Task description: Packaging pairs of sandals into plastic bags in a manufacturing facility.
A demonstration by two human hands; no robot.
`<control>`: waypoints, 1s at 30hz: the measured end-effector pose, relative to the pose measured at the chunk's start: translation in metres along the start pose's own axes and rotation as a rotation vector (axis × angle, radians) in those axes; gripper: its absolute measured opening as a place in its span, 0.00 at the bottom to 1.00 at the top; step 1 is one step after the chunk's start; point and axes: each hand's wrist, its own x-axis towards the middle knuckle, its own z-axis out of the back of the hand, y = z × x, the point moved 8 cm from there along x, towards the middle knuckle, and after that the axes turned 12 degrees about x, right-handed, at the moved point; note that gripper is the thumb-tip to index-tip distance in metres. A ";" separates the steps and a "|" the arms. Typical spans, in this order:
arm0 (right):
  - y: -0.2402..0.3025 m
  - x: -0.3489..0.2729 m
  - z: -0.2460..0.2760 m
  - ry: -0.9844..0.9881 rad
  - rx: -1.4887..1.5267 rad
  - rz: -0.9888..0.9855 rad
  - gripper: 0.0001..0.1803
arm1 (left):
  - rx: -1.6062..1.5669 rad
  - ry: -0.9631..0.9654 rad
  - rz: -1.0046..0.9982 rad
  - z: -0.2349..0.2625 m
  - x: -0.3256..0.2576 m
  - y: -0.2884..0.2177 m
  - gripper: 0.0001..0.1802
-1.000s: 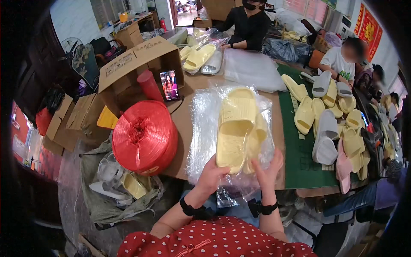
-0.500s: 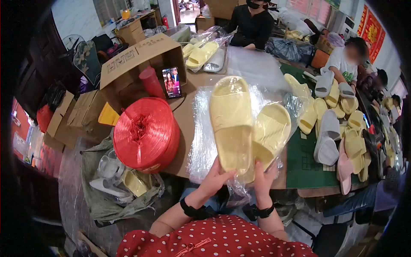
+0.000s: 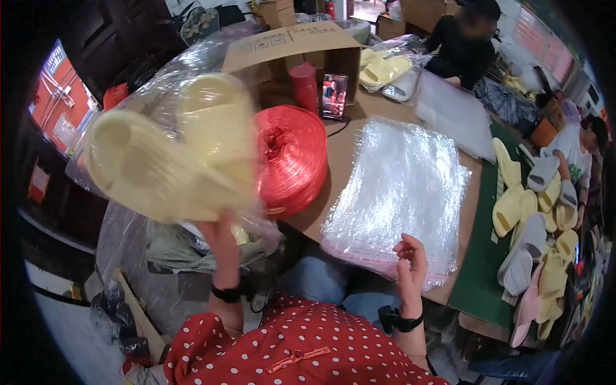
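A pair of pale yellow slippers (image 3: 151,170) in a clear plastic bag is raised on my left side, blurred by motion. My left hand (image 3: 221,244) grips the bag and slippers at their lower end; its fingers are partly hidden behind them. They hang in front of the sack on the floor side and overlap the edge of a big red roll of plastic twine (image 3: 292,163). My right hand (image 3: 410,266) is empty, fingers loosely bent and apart, over the near edge of a stack of clear plastic bags (image 3: 404,192) on the table.
An open cardboard box (image 3: 295,42) with a red cylinder (image 3: 303,88) and a propped phone (image 3: 334,96) stands behind the roll. Bagged slippers (image 3: 388,69) lie farther back. On the right, loose slippers (image 3: 526,247) cover a green mat (image 3: 478,285). Two people (image 3: 465,45) sit across.
The bagged slippers have swung from above the bag stack to my far left, in my left hand alone. My right hand has let go of them. The view has turned left.
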 end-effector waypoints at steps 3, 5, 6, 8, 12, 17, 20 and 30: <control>-0.013 0.003 0.006 -0.063 0.036 -0.013 0.22 | 0.133 -0.245 -0.040 0.072 0.058 0.062 0.28; -0.014 0.006 0.006 -0.098 0.039 -0.018 0.14 | 0.385 -0.265 0.079 0.122 0.075 0.136 0.28; -0.016 0.007 0.005 -0.096 0.044 -0.018 0.14 | 0.631 -0.276 0.200 0.144 0.072 0.178 0.28; -0.024 0.008 0.007 -0.141 0.005 -0.054 0.11 | 0.503 -0.139 0.240 0.163 0.050 0.245 0.35; -0.031 0.005 0.013 -0.189 -0.005 -0.071 0.09 | 0.437 -0.194 0.441 0.160 -0.003 0.281 0.39; -0.037 0.003 0.018 -0.231 0.013 -0.110 0.08 | 0.379 0.141 0.716 0.133 -0.038 0.261 0.45; -0.038 0.005 0.014 -0.232 0.033 -0.102 0.07 | 0.803 0.910 0.869 0.109 -0.048 0.223 0.31; -0.017 0.004 0.032 -0.281 -0.165 -0.031 0.06 | 0.845 0.433 -0.226 -0.024 -0.034 -0.056 0.14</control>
